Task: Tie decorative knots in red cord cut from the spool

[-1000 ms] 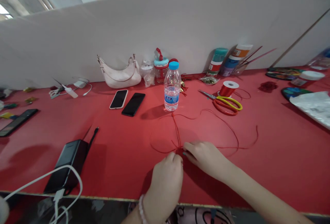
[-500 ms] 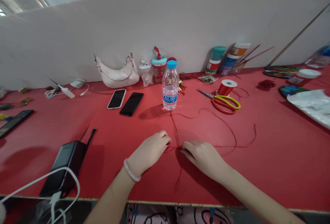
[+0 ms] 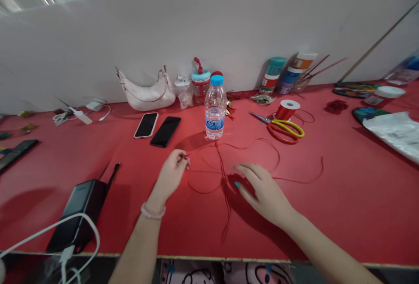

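Observation:
Thin red cords (image 3: 221, 162) run from the base of a water bottle (image 3: 214, 120) with a blue cap toward the front of the red table, and side strands cross them. My left hand (image 3: 172, 171), a beaded bracelet at its wrist, is left of the cords. Its fingers are pinched together where a strand stretching left from the crossing seems to end; the fingertips partly hide the grip. Just right of the crossing, my right hand (image 3: 262, 190) hovers with thumb and fingers apart, holding nothing. Another strand emerges from behind it and curves off to the right.
Scissors (image 3: 284, 130) and a spool of red ribbon (image 3: 287, 110) lie behind on the right. Two phones (image 3: 146, 125) are left of the bottle, below a white handbag (image 3: 149, 94). A black power bank (image 3: 77, 214) with a white cable is at the front left.
My left hand has moved left and away from the crossing, with a strand now stretched toward it. My right hand has opened its fingers and lifted off the cord.

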Motion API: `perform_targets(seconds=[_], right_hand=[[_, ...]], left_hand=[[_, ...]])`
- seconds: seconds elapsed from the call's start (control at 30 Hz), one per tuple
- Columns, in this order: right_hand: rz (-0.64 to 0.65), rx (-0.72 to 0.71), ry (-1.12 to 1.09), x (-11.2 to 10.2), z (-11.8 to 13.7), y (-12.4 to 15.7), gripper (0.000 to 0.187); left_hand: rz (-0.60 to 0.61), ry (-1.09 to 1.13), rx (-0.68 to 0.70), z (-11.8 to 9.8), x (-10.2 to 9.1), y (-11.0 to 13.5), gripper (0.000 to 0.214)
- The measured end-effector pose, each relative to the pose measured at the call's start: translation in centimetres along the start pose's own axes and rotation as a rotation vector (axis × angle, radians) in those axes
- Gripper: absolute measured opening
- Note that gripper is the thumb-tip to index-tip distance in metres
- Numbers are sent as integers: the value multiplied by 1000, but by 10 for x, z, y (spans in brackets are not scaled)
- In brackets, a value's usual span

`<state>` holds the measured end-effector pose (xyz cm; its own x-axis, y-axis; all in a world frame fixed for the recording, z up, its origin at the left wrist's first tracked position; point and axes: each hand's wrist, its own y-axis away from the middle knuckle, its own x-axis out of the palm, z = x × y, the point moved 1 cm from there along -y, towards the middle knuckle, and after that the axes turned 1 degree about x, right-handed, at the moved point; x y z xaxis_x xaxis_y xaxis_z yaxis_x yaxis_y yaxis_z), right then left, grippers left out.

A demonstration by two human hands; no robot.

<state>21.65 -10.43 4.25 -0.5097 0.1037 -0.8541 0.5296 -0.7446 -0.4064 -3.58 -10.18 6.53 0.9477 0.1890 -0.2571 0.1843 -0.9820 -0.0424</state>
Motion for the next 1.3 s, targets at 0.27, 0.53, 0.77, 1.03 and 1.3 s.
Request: perform_targets(seconds=[0.27, 0.53, 0.77, 1.03, 1.3], right_hand=[[-17, 305, 298, 19, -29, 6, 50], [74, 346, 368, 30, -36, 13, 67], [104, 428, 528, 22, -46, 16, 67], [176, 531, 603, 1, -77, 13, 70], [130, 461, 526, -3, -69, 7, 52]], left_hand=[[-638, 1011, -116, 14, -42, -14, 12], [-174, -467, 240, 24, -2, -5, 48], [209, -1238, -21, 34, 9, 6, 67], [-35, -1397, -176, 28, 1, 5, 70], [132, -1261, 5, 31, 12, 4, 62]])
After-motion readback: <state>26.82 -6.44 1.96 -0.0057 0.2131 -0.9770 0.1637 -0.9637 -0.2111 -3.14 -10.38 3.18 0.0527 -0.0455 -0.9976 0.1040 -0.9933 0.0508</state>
